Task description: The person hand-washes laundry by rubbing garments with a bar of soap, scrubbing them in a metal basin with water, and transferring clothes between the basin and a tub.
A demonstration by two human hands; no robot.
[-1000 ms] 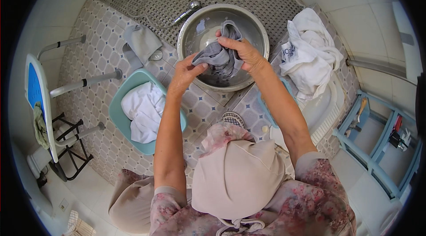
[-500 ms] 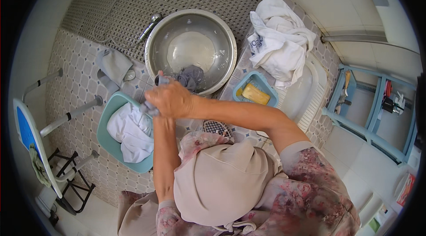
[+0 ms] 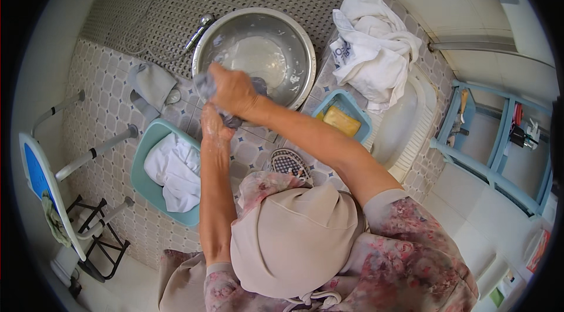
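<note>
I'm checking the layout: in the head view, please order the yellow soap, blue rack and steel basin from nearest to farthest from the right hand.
1. Steel basin: nearest, right by the right hand.
2. Yellow soap: off to the right, in a blue tray.
3. Blue rack: farthest, at far right.

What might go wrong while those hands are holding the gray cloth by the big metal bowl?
The right hand grips the gray cloth at the metal basin's edge, so drips might land on the floor tiles and make them slippery near the checkered shoe. Also, the heaped white cloth reaches the squat toilet's edge, so it could slide in and get dirty.
</note>
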